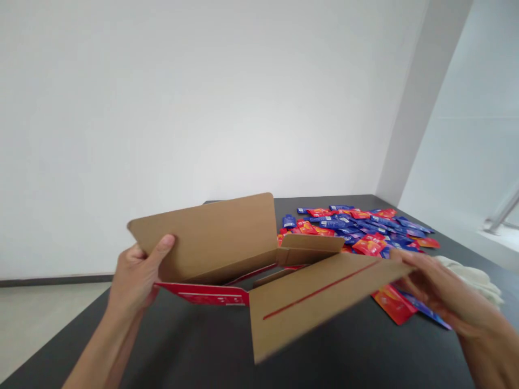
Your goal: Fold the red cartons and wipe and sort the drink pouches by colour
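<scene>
A cardboard box (219, 232), brown inside and red outside, is held tilted above the dark table with its flaps spread. Through its middle the table shows, so the far end looks open. My left hand (140, 270) grips the box's left side, thumb pressed on the inside of the tall left flap. At the right, my right hand (430, 275) has its fingers at the outer end of the wide near flap (316, 292), which carries a red line. Some of those fingers are hidden behind the flap.
Many red-orange and blue sachets (368, 227) lie in a heap on the dark table (194, 346), behind and right of the box. A whitish cloth bundle (470, 278) sits near the right edge. A white wall (203, 97) stands behind the table.
</scene>
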`<state>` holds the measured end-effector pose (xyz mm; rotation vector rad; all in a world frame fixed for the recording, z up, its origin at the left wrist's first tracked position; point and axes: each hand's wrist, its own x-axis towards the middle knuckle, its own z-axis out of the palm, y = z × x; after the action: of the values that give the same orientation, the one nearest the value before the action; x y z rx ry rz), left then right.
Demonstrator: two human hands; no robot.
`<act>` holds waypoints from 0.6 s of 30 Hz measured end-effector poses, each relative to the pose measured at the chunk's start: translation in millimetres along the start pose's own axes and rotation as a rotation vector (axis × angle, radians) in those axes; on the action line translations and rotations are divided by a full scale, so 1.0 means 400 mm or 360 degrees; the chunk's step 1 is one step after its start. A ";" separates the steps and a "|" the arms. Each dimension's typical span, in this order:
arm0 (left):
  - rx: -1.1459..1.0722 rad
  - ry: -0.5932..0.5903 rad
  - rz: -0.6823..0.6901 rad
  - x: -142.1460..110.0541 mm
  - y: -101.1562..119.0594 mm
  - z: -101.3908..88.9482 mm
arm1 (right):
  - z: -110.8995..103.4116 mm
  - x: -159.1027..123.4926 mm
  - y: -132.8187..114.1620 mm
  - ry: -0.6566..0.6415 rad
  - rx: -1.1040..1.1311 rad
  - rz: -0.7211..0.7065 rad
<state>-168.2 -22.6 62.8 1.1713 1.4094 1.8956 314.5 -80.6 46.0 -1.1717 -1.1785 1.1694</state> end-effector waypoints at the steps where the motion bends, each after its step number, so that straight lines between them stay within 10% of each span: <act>1: -0.0089 -0.0037 -0.0034 0.005 0.005 0.009 | -0.004 0.028 -0.005 -0.0074 -0.0031 -0.0120; 12: -0.0512 -0.0124 -0.0283 -0.008 -0.033 0.060 | 0.187 0.169 0.153 -0.0277 0.0434 -0.0397; 18: -0.0563 0.0038 -0.0169 -0.054 -0.021 0.079 | 0.208 0.151 0.104 -0.0427 0.0498 -0.0236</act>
<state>-131.1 -20.9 50.5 0.8883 1.0659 1.9853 232.1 -15.6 9.5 -0.6956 -1.2049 1.3677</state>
